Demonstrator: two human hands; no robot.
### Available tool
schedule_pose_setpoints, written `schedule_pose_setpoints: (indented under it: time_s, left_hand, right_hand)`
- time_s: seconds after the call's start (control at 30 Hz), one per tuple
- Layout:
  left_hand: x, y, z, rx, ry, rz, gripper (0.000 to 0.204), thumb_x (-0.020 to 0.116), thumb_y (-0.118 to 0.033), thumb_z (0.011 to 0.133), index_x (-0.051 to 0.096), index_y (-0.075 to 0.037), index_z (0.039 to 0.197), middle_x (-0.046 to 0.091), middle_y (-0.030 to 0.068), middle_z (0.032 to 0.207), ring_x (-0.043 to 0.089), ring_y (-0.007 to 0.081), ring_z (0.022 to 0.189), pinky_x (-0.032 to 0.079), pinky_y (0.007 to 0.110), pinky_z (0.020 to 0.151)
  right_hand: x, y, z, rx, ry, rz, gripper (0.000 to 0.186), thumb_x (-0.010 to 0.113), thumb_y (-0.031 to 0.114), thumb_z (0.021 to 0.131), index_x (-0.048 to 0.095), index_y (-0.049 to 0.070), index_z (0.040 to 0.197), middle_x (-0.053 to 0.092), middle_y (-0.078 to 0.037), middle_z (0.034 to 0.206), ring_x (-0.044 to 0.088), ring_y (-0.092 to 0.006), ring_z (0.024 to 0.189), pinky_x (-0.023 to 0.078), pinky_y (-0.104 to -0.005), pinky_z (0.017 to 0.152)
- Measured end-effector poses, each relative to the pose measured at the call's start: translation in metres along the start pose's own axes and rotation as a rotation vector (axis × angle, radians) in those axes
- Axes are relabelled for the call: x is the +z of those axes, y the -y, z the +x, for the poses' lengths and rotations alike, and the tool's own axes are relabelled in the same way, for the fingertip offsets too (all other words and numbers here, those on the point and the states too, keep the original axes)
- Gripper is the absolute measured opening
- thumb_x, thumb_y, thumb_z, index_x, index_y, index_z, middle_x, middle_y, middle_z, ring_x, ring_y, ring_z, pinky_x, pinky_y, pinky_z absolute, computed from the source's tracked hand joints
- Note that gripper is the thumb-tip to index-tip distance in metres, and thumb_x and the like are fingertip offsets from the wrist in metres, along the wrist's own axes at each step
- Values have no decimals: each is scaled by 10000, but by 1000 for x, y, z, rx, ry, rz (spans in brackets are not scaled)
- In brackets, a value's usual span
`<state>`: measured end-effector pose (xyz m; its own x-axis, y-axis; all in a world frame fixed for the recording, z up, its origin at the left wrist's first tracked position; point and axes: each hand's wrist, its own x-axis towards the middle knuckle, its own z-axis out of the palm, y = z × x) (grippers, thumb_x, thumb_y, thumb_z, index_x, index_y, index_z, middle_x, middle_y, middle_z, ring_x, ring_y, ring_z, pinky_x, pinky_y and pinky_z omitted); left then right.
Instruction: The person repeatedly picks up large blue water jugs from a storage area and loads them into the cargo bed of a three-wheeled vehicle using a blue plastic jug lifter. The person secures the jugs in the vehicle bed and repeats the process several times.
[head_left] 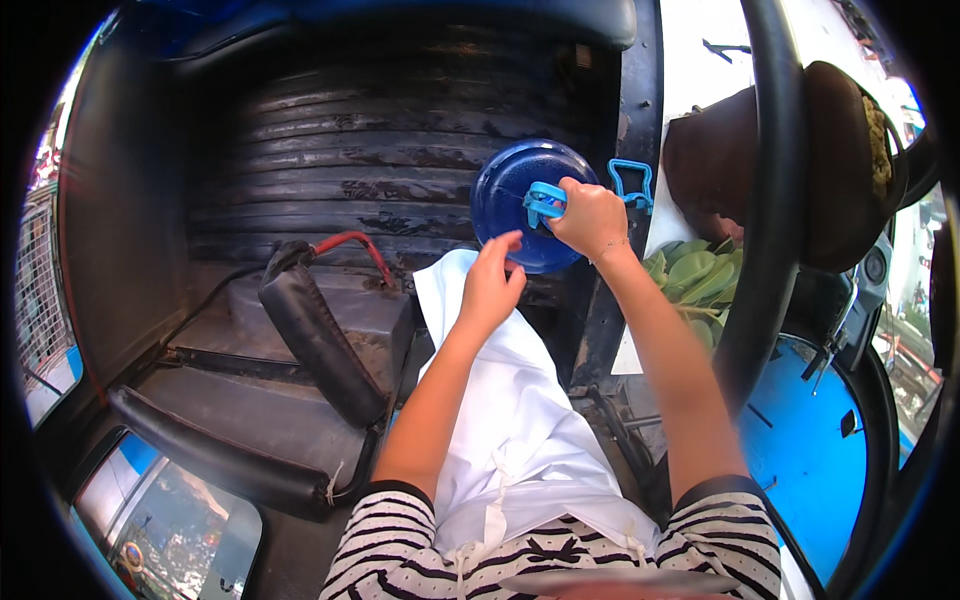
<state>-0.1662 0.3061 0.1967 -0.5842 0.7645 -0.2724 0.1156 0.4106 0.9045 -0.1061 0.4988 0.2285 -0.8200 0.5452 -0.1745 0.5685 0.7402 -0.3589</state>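
Note:
A round blue water jug [503, 190] stands on the ribbed dark floor, seen from above. Its neck carries a light-blue clip-on jug handle [541, 200], and my right hand [592, 217] is closed around that handle. My left hand [492, 283] hovers at the jug's near left side, empty, its fingers loosely bent and apart; whether a fingertip touches the jug I cannot tell. White cloth [520, 390], an apron over my striped top, hangs below both hands. Just right of my right hand is a second light-blue handle-shaped piece [632, 183].
Left of me are a padded black armrest [318, 340], a bent red bar [355, 240] and a grey step [330, 310]. On the right, a black padded post [755, 250] rises beside green leaves [700, 275] and a large brown pot [710, 155]. A mirror [185, 530] sits lower left.

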Motion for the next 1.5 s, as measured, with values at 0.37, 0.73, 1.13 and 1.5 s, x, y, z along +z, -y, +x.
schedule_pose_setpoints:
  time_s: [0.37, 0.73, 1.13, 1.5]
  left_hand:
    - [123, 137, 44, -1021, -471, -1195, 807, 225, -734, 850, 289, -200, 1452, 314, 78, 1495, 275, 407, 1349, 169, 715, 987]
    - [102, 22, 216, -93, -30, -18, 790, 590, -492, 785, 376, -62, 1413, 285, 252, 1472, 236, 416, 1370, 248, 447, 1101]
    - [82, 64, 100, 104, -161, 144, 453, 592, -134, 770, 567, -27, 1209, 517, 218, 1258, 485, 360, 1189, 385, 397, 1014]
    - [30, 102, -51, -236, 57, 73, 333, 589, -106, 812, 616, -41, 1137, 604, 149, 1109, 600, 299, 925, 474, 345, 799]
  right_hand:
    - [2, -18, 5, -106, -129, 61, 215, 689, 176, 721, 543, 85, 848, 616, -131, 706, 634, -345, 647, 519, -410, 571]
    - [-10, -192, -5, 824, -267, 1426, 147, 649, 47, 819, 504, 67, 813, 511, -35, 632, 460, -108, 483, 362, -268, 408]
    - [33, -109, 160, 505, -766, 2387, 134, 363, -5, 939, 455, 24, 1033, 600, -190, 972, 632, -367, 919, 521, -502, 864]
    - [-63, -132, 161, 400, -533, 2166, 221, 335, 165, 1024, 430, 28, 1170, 356, -37, 688, 316, -113, 529, 375, -324, 576]
